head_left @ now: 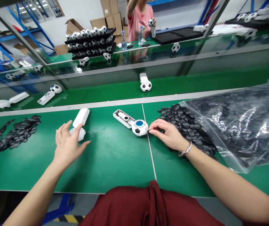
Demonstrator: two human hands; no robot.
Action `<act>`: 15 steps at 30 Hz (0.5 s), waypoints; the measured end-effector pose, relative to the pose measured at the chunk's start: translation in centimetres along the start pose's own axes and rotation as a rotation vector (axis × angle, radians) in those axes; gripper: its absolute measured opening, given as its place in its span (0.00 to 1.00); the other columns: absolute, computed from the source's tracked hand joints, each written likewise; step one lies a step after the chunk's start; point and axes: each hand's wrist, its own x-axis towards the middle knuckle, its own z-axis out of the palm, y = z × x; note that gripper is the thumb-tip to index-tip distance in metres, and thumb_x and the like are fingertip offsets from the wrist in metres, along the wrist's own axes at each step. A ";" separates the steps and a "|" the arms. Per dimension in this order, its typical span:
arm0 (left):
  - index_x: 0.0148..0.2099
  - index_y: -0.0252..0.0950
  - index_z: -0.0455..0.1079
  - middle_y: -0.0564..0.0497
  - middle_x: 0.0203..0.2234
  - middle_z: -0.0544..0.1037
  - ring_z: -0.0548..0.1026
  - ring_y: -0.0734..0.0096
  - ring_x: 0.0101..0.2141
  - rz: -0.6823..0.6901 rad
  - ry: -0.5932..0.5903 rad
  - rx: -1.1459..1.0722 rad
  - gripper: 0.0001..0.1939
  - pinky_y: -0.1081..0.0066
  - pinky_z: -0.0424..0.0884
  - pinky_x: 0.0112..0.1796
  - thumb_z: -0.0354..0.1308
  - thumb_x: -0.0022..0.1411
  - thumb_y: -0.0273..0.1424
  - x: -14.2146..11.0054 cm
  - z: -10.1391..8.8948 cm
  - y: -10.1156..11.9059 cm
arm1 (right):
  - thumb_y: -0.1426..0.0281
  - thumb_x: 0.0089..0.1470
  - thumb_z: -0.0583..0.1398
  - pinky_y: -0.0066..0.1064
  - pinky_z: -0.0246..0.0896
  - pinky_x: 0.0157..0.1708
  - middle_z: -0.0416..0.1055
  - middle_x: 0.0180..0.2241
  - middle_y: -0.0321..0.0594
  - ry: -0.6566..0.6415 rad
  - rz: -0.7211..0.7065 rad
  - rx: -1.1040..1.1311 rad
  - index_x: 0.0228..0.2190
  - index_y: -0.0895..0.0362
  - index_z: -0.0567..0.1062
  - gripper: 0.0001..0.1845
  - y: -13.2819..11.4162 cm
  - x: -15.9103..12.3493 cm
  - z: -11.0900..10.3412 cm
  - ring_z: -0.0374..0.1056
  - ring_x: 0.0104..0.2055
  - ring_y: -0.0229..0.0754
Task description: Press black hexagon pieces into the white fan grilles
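In the head view, my left hand (66, 144) has its fingers spread over a white football-shaped device (81, 117). The hand covers part of that device's round end, and I cannot tell whether it touches it. My right hand (168, 133) pinches a small black patch (148, 130) at the right side of another football-shaped device (139, 128). This device lies on the green bench with its round end toward my right fingertips. A blue disc and one black patch show on its ball, and its handle (123, 118) is open, with the inside showing.
Loose black patches (183, 125) lie beside my right wrist, near a big clear bag (240, 122) of them. More patches (19, 133) lie at left. Beyond the bench edge, a green belt (101, 92) carries several devices. A person (140, 18) across it holds another device.
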 end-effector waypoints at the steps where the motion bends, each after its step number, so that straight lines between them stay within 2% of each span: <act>1: 0.58 0.40 0.54 0.39 0.57 0.51 0.48 0.42 0.57 0.051 0.037 -0.048 0.33 0.45 0.50 0.53 0.57 0.52 0.43 0.0 -0.3 1.8 | 0.66 0.53 0.57 0.33 0.61 0.36 0.70 0.31 0.39 0.002 -0.003 -0.009 0.29 0.55 0.72 0.07 0.0 0.0 0.0 0.65 0.34 0.40; 4: 0.61 0.39 0.47 0.41 0.57 0.53 0.50 0.50 0.58 0.248 -0.050 -0.330 0.41 0.50 0.49 0.56 0.57 0.50 0.50 1.2 0.1 8.4 | 0.66 0.53 0.57 0.32 0.61 0.34 0.71 0.30 0.39 0.011 -0.014 -0.039 0.29 0.55 0.72 0.06 0.0 -0.1 0.3 0.65 0.32 0.39; 6: 0.62 0.37 0.45 0.39 0.59 0.52 0.47 0.47 0.59 0.318 -0.144 -0.439 0.46 0.45 0.42 0.56 0.56 0.47 0.55 2.5 1.4 12.2 | 0.66 0.53 0.57 0.32 0.61 0.33 0.71 0.30 0.39 0.028 -0.016 -0.054 0.29 0.55 0.72 0.06 0.0 -0.2 0.4 0.65 0.32 0.39; 8: 0.61 0.35 0.47 0.38 0.58 0.55 0.46 0.45 0.59 0.351 -0.208 -0.505 0.47 0.43 0.38 0.55 0.57 0.46 0.55 3.9 3.0 14.8 | 0.66 0.53 0.57 0.32 0.61 0.34 0.71 0.30 0.39 0.046 -0.021 -0.064 0.30 0.55 0.71 0.06 -0.1 -0.3 0.4 0.65 0.32 0.39; 11: 0.56 0.35 0.55 0.41 0.52 0.64 0.49 0.47 0.58 0.397 -0.215 -0.577 0.39 0.43 0.33 0.56 0.58 0.47 0.50 5.4 4.7 15.9 | 0.66 0.53 0.57 0.34 0.62 0.36 0.72 0.30 0.39 0.027 -0.055 -0.088 0.30 0.55 0.72 0.06 -0.2 -0.3 0.4 0.66 0.34 0.41; 15: 0.54 0.37 0.58 0.44 0.48 0.68 0.50 0.50 0.58 0.557 -0.230 -0.684 0.33 0.46 0.31 0.57 0.60 0.48 0.44 5.7 4.9 15.0 | 0.66 0.53 0.58 0.36 0.62 0.38 0.71 0.30 0.40 -0.029 -0.110 -0.094 0.29 0.54 0.73 0.05 -0.4 -0.3 0.4 0.66 0.35 0.42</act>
